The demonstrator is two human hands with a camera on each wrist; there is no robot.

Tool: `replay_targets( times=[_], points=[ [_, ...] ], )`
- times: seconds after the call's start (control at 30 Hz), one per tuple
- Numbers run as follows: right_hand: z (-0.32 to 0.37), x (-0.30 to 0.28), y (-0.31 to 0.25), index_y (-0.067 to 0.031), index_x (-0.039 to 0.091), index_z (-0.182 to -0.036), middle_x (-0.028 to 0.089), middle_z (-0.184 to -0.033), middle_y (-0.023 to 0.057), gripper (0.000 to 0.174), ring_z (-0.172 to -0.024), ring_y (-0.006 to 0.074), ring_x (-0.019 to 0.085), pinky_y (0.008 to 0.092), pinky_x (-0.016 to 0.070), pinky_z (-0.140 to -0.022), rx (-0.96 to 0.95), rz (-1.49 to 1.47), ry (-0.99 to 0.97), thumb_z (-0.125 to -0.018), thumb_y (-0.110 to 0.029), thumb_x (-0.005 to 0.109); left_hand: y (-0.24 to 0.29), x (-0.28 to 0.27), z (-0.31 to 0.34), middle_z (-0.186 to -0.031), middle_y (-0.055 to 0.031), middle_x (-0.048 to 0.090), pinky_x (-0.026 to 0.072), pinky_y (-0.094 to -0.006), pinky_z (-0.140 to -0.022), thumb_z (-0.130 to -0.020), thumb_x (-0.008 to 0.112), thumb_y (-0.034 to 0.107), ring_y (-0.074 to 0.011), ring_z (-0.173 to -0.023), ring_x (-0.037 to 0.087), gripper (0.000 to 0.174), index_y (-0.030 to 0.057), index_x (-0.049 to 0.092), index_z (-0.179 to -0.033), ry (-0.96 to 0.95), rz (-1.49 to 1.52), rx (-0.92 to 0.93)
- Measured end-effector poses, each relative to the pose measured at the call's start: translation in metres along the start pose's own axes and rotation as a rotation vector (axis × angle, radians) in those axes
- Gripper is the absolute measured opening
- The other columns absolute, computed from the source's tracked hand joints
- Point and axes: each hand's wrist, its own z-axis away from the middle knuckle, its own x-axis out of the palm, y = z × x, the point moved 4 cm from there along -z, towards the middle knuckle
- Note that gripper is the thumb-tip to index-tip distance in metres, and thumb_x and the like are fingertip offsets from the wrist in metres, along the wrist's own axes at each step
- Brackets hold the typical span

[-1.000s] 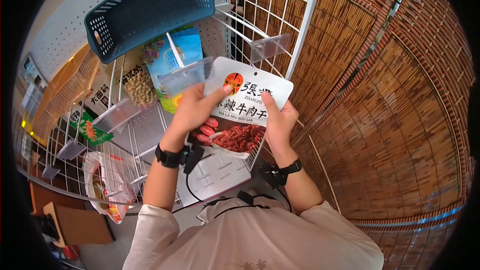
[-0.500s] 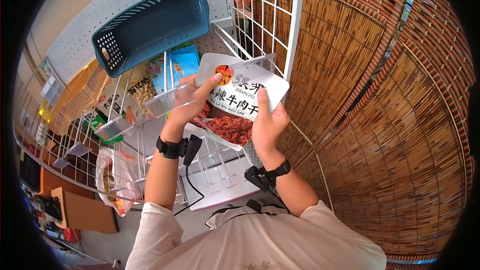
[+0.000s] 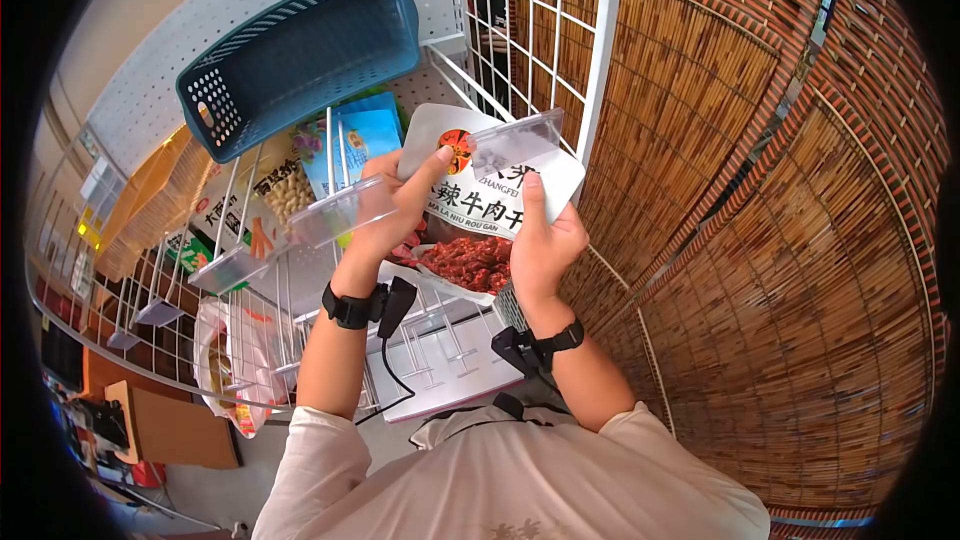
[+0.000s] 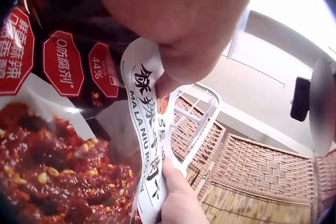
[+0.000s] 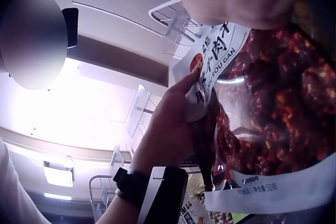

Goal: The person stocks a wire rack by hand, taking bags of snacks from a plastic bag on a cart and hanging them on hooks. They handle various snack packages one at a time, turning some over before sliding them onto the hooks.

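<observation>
A white-topped pouch with dried meat pictured on its lower half is held between both hands, tilted a little. My left hand pinches its left edge, thumb on the round red logo. On the right edge my right hand grips with the thumb on the front face. A clear plastic label holder overlaps the pouch's upper part, and another clear holder lies across the left hand. The left wrist view shows the pouch close up, bent near its printed top; in the right wrist view the pouch fills the right side.
A blue-green basket sits above hanging snack bags, among them a light blue bag. White wire grid and hook rods surround the pouch. A woven screen stands at the right, a plastic bag hangs lower left.
Since a second ago the pouch and both hands have shifted slightly down and left in the head view, and the clear label holder, formerly beside the pouch, now overlaps its upper part.
</observation>
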Motion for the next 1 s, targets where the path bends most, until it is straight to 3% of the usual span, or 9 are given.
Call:
replay_targets(
  times=[0.23,0.33,0.4,0.43,0.47,0.6,0.7,0.9,1.0],
  points=[
    [-0.006,0.006,0.006,0.0052,0.065,-0.09,0.067,-0.078,0.0041,0.024,-0.071,0.0053,0.055,0.0234,0.046,-0.065,-0.069,0.089,-0.008,-0.089,-0.018,0.062,-0.006,-0.004,0.001,-0.063,0.0028,0.057,0.0346,-0.0215,-0.048,-0.087,0.063,0.027,-0.0019,-0.057,0.045,0.029,-0.002,0.067,-0.086,0.089,-0.01,0.011],
    [-0.012,0.009,0.012,0.0065,0.06,-0.1,0.067,-0.081,0.0093,0.03,-0.073,0.0147,0.061,0.0296,0.0481,-0.069,0.042,0.098,-0.089,-0.087,-0.02,0.064,-0.007,-0.005,-0.003,-0.061,0.0033,0.056,0.0343,-0.0223,-0.048,-0.088,0.062,0.027,-0.0026,-0.056,0.043,0.029,-0.0023,0.067,-0.087,0.154,-0.039,0.03],
    [-0.012,0.01,0.009,0.008,0.05,-0.115,0.065,-0.09,0.0179,0.048,-0.081,0.0297,0.064,0.0381,0.0488,-0.074,-0.043,0.465,-0.31,-0.082,-0.022,0.067,-0.021,-0.004,-0.012,-0.06,0.0016,0.056,0.0352,-0.0237,-0.048,-0.088,0.061,0.026,-0.0035,-0.055,0.043,0.029,-0.0029,0.066,-0.087,0.234,-0.094,0.045],
    [-0.006,0.009,0.006,0.0085,0.04,-0.125,0.057,-0.108,0.0284,0.063,-0.099,0.0412,0.057,0.0445,0.0446,-0.085,0.01,0.434,-0.408,-0.078,-0.023,0.068,-0.03,-0.004,-0.016,-0.058,-0.0002,0.055,0.0361,-0.0252,-0.049,-0.089,0.06,0.025,-0.0045,-0.055,0.043,0.029,-0.0035,0.066,-0.088,0.31,-0.15,0.058],
    [0.0,0.001,0.012,0.0082,0.038,-0.126,0.047,-0.122,0.0321,0.066,-0.11,0.0423,0.05,0.0441,0.0402,-0.093,-0.129,0.6,-0.468,-0.077,-0.024,0.068,-0.04,0.0,-0.022,-0.058,-0.0002,0.055,0.0361,-0.0252,-0.049,-0.089,0.06,0.025,-0.0045,-0.055,0.043,0.029,-0.0035,0.066,-0.088,0.317,-0.147,0.054],
    [0.034,-0.037,0.008,0.0072,0.049,-0.117,0.047,-0.126,0.0272,0.055,-0.118,0.0392,0.047,0.0405,0.0368,-0.1,-0.176,0.874,-0.773,-0.077,-0.024,0.07,-0.061,0.017,-0.047,-0.06,-0.0142,0.056,0.0415,-0.033,-0.053,-0.09,0.056,0.021,-0.0159,-0.053,0.052,0.027,-0.0048,0.063,-0.089,0.564,-0.162,0.113],
    [0.047,-0.052,0.008,0.0041,0.056,-0.109,0.05,-0.123,0.024,0.043,-0.114,0.0386,0.05,0.0411,0.0391,-0.097,-0.024,0.811,-0.948,-0.077,-0.022,0.069,-0.082,0.027,-0.075,-0.081,-0.0283,0.06,0.0439,-0.0467,-0.065,-0.091,0.051,0.017,-0.0483,-0.078,0.054,0.023,-0.0052,0.059,-0.092,0.754,-0.204,0.199],
    [0.067,-0.076,0.008,0.001,0.06,-0.098,0.061,-0.105,0.0144,0.029,-0.09,0.0289,0.061,0.0326,0.0496,-0.072,0.007,0.69,-1.077,-0.077,-0.016,0.069,-0.124,0.018,-0.134,-0.084,-0.033,0.058,0.0431,-0.0521,-0.07,-0.09,0.051,0.023,-0.0501,-0.082,0.054,0.033,-0.0099,0.052,-0.095,0.907,-0.382,0.049],
    [0.069,-0.08,0.008,0.0013,0.06,-0.097,0.062,-0.102,0.0141,0.028,-0.087,0.0288,0.062,0.0329,0.0497,-0.071,0.134,0.699,-1.199,-0.077,-0.016,0.069,-0.12,0.015,-0.137,-0.086,-0.034,0.057,0.0431,-0.0521,-0.071,-0.09,0.052,0.025,-0.0496,-0.084,0.054,0.036,-0.0098,0.047,-0.1,0.951,-0.38,0.034]
  ],
)
